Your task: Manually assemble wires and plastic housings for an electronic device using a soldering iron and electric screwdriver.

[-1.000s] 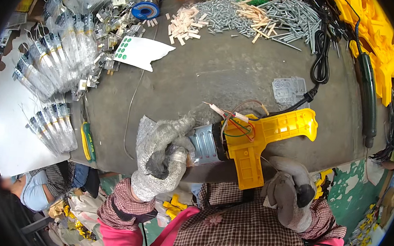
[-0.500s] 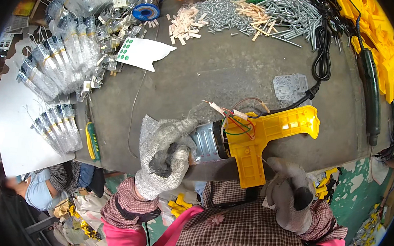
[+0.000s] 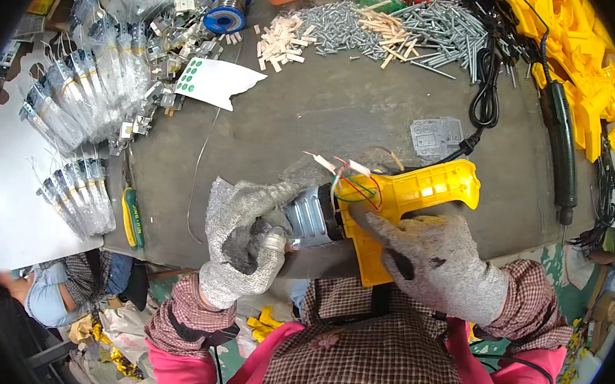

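A heat gun half-shell in yellow plastic (image 3: 423, 188) lies across the table edge, its handle toward the right. Its silver metal barrel (image 3: 308, 219) points left, into my gloved left hand (image 3: 246, 241), whose fingers are wrapped round the end with clear bubble film (image 3: 220, 196) beside them. My gloved right hand (image 3: 429, 256) rests on the shell, forefinger stretched along it near the black collar; its other fingertips are hidden. Red, green and white wires (image 3: 357, 189) with white sleeves (image 3: 324, 163) stick up from the open shell. A black power cord (image 3: 449, 156) runs off beyond the handle.
Behind are piles of screws (image 3: 446, 37) and pale small pegs (image 3: 279, 42), and a solder spool (image 3: 226, 11). Film-wrapped parts (image 3: 80, 188) and a yellow-green cutter (image 3: 132, 218) lie left. A dark soldering iron (image 3: 562, 151) and yellow shells (image 3: 585, 62) stand right.
My right hand has moved up and left from beside my body onto the yellow shell. The left hand keeps its hold on the barrel. The whole view has shifted slightly.
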### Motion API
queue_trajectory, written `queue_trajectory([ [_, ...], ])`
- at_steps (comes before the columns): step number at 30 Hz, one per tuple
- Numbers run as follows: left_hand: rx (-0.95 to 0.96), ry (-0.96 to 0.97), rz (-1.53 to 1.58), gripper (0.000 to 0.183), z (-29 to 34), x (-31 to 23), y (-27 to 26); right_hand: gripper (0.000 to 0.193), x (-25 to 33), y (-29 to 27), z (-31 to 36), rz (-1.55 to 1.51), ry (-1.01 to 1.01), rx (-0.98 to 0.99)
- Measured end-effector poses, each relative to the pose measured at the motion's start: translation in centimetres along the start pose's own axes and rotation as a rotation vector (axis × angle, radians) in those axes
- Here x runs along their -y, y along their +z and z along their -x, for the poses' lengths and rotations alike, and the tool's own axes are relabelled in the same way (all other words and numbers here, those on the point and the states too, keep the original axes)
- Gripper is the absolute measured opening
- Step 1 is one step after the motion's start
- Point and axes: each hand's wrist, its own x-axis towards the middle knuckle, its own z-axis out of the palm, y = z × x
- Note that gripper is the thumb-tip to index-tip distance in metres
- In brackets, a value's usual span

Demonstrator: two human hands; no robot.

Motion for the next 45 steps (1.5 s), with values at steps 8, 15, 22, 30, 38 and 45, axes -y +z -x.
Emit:
queue_trajectory([
  [8, 0.064, -0.008, -0.168, 0.049, -0.4, -0.1, -0.7, 0.05, 1.3, -0.3, -2.0, 0.747, -0.163, 0.29],
  [15, 0.081, -0.022, -0.2, 0.048, -0.4, 0.2, -0.5, 0.061, -0.6, 0.7, -1.0, 0.55, -0.116, 0.179],
  [22, 0.403, 0.499, -0.357, 0.059, -1.1, -2.9, 3.4, 0.088, -3.7, 4.9, 8.1, 0.209, 0.162, -0.603],
  [30, 0.33, 0.269, -0.248, 0.082, -0.5, -2.3, 3.8, 0.049, -1.6, 2.8, 2.4, 0.251, -0.42, -0.388],
  [38, 0.337, 0.247, -0.19, 0.075, -0.2, -2.1, 4.0, 0.045, -1.9, 1.0, 1.6, 0.263, -0.593, -0.199],
  [45, 0.27, 0.199, -0.334, 0.06, 1.0, -2.8, -0.1, 0.048, -3.2, 1.1, 2.0, 0.104, -0.261, -0.147],
])
